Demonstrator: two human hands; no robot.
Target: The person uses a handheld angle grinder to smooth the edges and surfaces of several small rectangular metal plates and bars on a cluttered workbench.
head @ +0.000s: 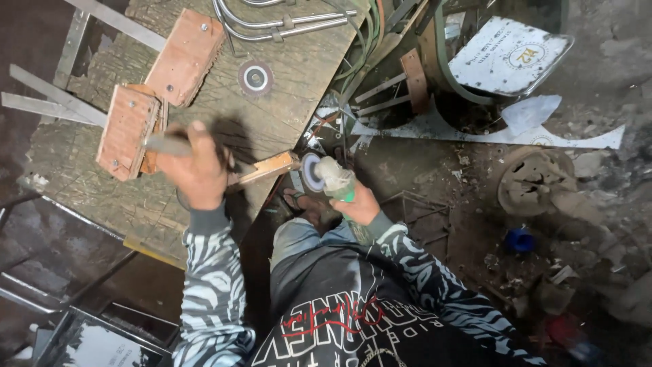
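Observation:
My left hand grips a flat metal piece on the worn wooden bench, pressing it down beside a rust-coloured angled block. The metal piece runs on to the right, where its rusty end sticks out over the bench edge. My right hand holds an angle grinder with a green and pale body. Its disc sits right at that rusty end.
A second rust-coloured block and a spare grinding disc lie on the bench. Bent steel tubes lie at its far end. A white square tin lid, metal scrap, a round rusty part and a blue cap litter the floor on the right.

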